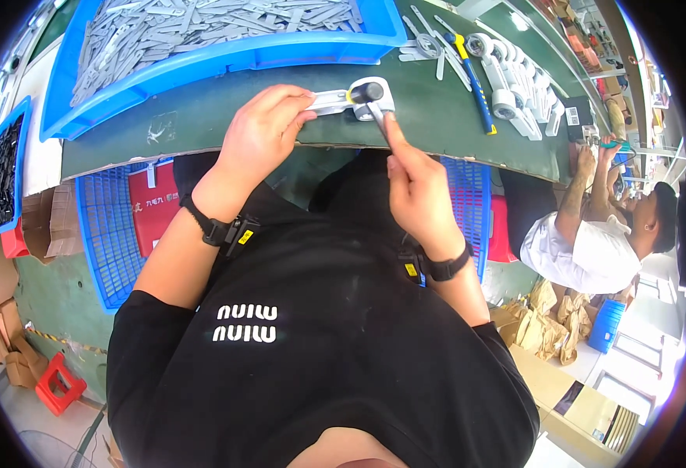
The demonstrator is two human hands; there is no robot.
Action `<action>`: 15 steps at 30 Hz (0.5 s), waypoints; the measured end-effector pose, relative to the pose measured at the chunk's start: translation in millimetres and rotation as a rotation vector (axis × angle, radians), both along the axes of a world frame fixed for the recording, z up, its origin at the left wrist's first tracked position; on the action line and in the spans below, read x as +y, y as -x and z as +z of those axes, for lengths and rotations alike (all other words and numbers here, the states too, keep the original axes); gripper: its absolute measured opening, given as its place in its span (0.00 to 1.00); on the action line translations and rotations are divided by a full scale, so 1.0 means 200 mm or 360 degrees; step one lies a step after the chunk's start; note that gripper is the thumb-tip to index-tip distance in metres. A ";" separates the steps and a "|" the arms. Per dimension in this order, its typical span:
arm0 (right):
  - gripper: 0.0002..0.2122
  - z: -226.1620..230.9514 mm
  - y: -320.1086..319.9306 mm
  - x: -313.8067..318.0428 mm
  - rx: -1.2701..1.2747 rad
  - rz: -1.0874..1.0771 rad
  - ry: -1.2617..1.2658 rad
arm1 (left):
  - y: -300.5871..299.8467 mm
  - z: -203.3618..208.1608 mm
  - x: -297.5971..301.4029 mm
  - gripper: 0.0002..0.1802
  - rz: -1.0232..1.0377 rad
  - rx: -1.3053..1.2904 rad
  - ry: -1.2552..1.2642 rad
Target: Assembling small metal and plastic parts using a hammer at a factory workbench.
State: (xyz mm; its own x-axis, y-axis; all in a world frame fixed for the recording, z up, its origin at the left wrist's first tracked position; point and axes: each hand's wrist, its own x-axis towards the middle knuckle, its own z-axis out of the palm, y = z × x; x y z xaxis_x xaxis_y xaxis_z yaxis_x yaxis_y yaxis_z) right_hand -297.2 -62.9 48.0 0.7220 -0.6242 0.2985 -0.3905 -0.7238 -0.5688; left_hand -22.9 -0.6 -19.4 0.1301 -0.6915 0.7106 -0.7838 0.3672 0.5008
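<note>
My left hand (263, 131) is closed on the end of a pale grey-white plastic part (329, 102), a narrow arm with a broad rounded head, lying on the green tabletop (280, 82). In my right hand (422, 191) is a small mallet (380, 118), its handle running away from me along my outstretched index finger. The mallet's dark cylindrical head (368, 93), with a yellow edge, is over the rounded end of the part and hides some of it. Whether the two touch cannot be seen.
A large blue bin (226, 58) of flat grey strips stands at the back left. To the right lie a blue-and-yellow-handled hammer (479, 93), loose strips (434, 47) and several round-ended white parts (504, 97). A blue tray (17, 168) holds black pieces. A co-worker (585, 242) sits at the right.
</note>
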 end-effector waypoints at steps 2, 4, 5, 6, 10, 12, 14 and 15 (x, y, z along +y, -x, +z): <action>0.32 0.06 -0.03 0.07 -0.0267 -0.0266 -0.0091 | 0.00 -0.01 0.00 0.12 -0.0016 0.0009 -0.0011; 0.31 0.05 -0.04 0.07 -0.0391 -0.0455 -0.0207 | 0.01 0.00 -0.01 0.13 -0.0047 0.0001 -0.0001; 0.31 0.02 -0.04 0.02 -0.0156 -0.0294 0.0043 | 0.01 0.01 0.00 0.13 -0.0045 0.0003 -0.0002; 0.31 -0.01 -0.04 0.00 0.0079 -0.0132 0.0291 | 0.01 0.01 0.01 0.13 -0.0029 -0.0008 -0.0005; 0.31 0.12 -0.03 0.04 -0.0118 -0.0155 -0.0022 | 0.00 0.00 0.00 0.13 -0.0004 -0.0053 0.0009; 0.30 0.12 -0.05 0.08 -0.0188 -0.0499 -0.0301 | 0.01 0.01 0.01 0.12 -0.0004 -0.0047 -0.0001; 0.30 0.00 -0.05 0.00 -0.0090 -0.0162 -0.0007 | 0.02 0.02 -0.01 0.10 -0.0015 -0.0044 0.0007; 0.30 -0.01 -0.04 0.00 0.0115 -0.0146 -0.0192 | 0.02 0.01 -0.01 0.10 -0.0002 -0.0036 -0.0008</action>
State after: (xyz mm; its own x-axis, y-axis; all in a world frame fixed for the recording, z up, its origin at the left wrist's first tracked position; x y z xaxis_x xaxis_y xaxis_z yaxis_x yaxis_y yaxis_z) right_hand -288.7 -63.6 46.0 0.6774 -0.7164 0.1667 -0.4948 -0.6116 -0.6173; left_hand -27.4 -1.8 -16.8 0.1129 -0.6953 0.7098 -0.7946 0.3657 0.4846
